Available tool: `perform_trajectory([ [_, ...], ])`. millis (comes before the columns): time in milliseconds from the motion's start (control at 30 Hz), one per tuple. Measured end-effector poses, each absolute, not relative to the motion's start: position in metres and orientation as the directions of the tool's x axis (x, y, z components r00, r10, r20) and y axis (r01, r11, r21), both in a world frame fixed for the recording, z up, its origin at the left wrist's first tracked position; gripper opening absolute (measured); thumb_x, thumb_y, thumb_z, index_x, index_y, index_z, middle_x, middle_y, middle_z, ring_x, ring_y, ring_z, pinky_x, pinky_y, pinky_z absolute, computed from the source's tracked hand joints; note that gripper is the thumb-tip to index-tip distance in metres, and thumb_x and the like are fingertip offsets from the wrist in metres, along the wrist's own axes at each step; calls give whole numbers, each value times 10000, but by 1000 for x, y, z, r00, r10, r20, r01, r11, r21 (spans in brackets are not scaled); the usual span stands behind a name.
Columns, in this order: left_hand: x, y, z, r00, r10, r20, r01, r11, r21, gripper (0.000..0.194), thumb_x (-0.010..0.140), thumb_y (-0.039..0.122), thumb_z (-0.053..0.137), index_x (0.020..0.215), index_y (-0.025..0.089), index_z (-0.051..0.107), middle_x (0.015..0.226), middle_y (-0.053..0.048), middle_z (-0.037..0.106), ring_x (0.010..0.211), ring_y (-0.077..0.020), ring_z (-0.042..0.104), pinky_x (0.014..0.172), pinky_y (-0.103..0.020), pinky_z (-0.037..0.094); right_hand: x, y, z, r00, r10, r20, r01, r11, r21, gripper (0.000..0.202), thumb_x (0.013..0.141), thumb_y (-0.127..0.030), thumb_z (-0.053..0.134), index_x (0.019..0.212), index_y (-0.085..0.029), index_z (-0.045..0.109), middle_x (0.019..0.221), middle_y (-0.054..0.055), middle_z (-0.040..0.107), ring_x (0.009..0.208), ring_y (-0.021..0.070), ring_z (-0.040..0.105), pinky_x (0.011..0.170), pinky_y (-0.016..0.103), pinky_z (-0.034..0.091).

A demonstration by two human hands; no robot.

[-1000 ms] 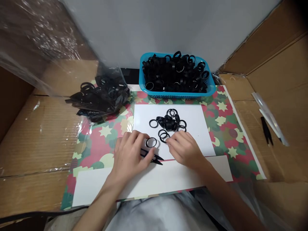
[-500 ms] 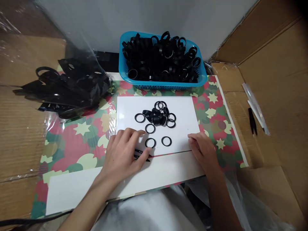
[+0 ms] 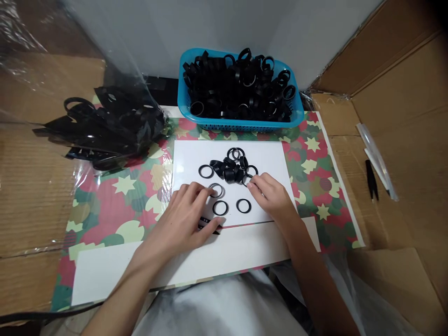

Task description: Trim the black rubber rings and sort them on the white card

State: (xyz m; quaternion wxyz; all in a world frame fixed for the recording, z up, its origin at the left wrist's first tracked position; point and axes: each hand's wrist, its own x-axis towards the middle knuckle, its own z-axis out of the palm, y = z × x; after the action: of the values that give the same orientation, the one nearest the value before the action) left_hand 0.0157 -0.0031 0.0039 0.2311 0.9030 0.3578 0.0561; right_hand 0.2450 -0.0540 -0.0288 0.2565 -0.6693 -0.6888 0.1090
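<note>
My left hand (image 3: 185, 217) lies over the front left of a white sheet (image 3: 185, 156), thumb and fingers spread. Its index fingertip touches a thin black ring (image 3: 221, 190). Black tweezers (image 3: 217, 230) are partly covered by the same hand. At the right edge of a small pile of black rings (image 3: 229, 174), my right hand (image 3: 271, 195) has thumb and index finger closed on one black ring (image 3: 244, 181), partly hidden by the fingers. Two single rings lie flat between the hands, a left one (image 3: 220, 201) and a right one (image 3: 244, 213).
Behind the sheet stands a blue basket (image 3: 241, 125) heaped with black rings. A clear plastic bag of black pieces (image 3: 115, 126) sits at the left. Cardboard walls (image 3: 395, 116) flank the patterned tabletop (image 3: 122, 205). Another pair of black tweezers (image 3: 371, 179) lies at the right.
My right hand has moved left from the sheet's right edge to the ring beside the pile. The ring under my left index finger has shifted slightly toward that hand.
</note>
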Motion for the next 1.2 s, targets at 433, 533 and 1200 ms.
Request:
perform_trajectory([
  [433,-18,-3,15,586,810,11,720,-527,452,445,884,410,444,1296,257,376,1076,-95,469,952,-252,490,835,-415,391,274,-98,-3,145,985,-90,766,-169,-619,194,925,-323,394,914,-235,567,904,27,624,802,168,590,670,280,437],
  [533,-6,8,17,576,816,45,741,-545,393,393,900,410,390,1248,234,432,1051,-94,482,987,-280,465,863,-456,363,278,-81,-3,162,986,-37,787,-152,-597,170,908,-295,418,844,-229,561,847,20,608,789,164,575,696,279,423],
  [1200,-6,42,7,660,749,-57,696,-582,421,336,922,424,338,896,213,599,907,-46,558,833,-205,504,773,-356,372,305,-52,-18,31,997,-71,622,-74,-780,345,910,-415,391,750,-206,613,733,29,583,723,164,553,679,305,425],
])
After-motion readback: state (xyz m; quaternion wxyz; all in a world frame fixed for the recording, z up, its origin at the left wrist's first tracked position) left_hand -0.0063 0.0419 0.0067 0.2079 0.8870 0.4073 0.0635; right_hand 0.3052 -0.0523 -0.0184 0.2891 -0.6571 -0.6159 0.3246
